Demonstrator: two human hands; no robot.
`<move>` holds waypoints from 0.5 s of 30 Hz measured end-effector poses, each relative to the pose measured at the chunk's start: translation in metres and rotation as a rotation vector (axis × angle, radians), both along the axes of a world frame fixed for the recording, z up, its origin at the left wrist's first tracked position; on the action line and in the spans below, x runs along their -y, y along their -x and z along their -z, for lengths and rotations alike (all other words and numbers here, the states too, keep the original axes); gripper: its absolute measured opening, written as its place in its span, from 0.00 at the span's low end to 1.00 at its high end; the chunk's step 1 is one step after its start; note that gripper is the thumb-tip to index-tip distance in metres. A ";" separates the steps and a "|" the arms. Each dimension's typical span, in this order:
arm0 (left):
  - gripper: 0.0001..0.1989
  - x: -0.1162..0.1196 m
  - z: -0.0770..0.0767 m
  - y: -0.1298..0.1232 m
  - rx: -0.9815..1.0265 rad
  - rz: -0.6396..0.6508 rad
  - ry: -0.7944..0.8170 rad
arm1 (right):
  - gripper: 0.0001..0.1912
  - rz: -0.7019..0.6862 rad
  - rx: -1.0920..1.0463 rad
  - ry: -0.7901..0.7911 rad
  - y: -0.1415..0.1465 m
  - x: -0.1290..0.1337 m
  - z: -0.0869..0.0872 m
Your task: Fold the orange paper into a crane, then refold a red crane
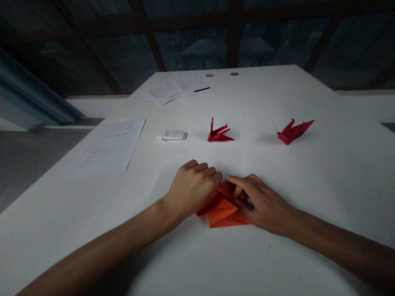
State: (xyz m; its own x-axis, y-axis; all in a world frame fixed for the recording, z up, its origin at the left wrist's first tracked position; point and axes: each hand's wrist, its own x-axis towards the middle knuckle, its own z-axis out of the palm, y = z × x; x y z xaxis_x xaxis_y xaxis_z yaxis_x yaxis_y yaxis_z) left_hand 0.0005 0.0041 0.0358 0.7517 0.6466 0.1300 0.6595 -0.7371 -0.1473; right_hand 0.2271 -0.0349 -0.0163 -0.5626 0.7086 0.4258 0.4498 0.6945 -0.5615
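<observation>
A partly folded sheet of paper [222,211], red on one side and orange on the other, lies on the white table between my hands. My left hand [195,187] is closed on its upper left part, knuckles up, with the fingertips hidden. From the right, my right hand [261,201] grips the paper's upper right part with thumb and bent fingers, the index finger reaching toward my left hand. The orange face shows below and between the hands, with a flat lower edge. A red folded paper crane [219,133] stands just beyond the hands.
Another red crane [293,131] stands farther right. A white remote-like device [171,135] lies left of the nearer crane. A printed sheet [108,144] is at the left, more papers [173,88] lie farther back, and two round discs [210,75] [234,74] sit near the far edge.
</observation>
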 end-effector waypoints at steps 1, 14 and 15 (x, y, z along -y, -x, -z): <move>0.07 0.000 0.000 0.000 -0.008 0.003 -0.005 | 0.30 0.001 -0.002 0.001 0.000 0.000 -0.001; 0.15 -0.027 -0.017 0.022 0.312 -0.167 0.857 | 0.17 -0.076 0.142 -0.020 -0.002 -0.002 -0.003; 0.18 -0.028 -0.020 0.024 0.329 -0.133 0.913 | 0.16 -0.085 0.153 -0.026 -0.003 -0.002 -0.003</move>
